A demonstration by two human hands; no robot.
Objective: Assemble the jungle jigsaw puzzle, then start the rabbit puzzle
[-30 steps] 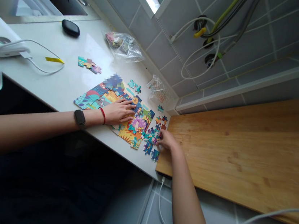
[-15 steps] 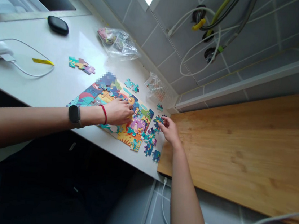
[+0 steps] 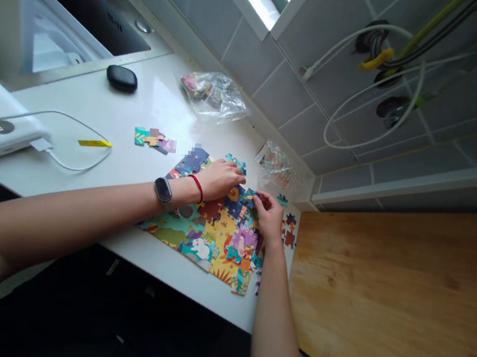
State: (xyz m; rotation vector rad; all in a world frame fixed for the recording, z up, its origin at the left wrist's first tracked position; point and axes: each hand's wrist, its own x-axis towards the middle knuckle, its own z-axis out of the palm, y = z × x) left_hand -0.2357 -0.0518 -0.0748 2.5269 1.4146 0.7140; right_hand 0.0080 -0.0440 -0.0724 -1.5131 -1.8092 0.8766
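On the white counter (image 3: 112, 174), just below the middle of our view, our two hands work close together over a part-joined jigsaw (image 3: 219, 228).
With the jigsaw as a clock, our left hand (image 3: 223, 179) lies palm down at twelve, fingers loosely extended, gripping nothing we can see; our right hand (image 3: 269, 217) is at two, thumb and forefinger seemingly pinched on a dark blue piece (image 3: 250, 193). Loose pieces (image 3: 289, 237) lie at three, near a wooden board (image 3: 398, 291); a joined strip (image 3: 151, 139) sits apart at ten. To seat the piece well, we judge, we should steady its neighbours lightly, turn it until outline and colours agree, then press straight down without sliding.
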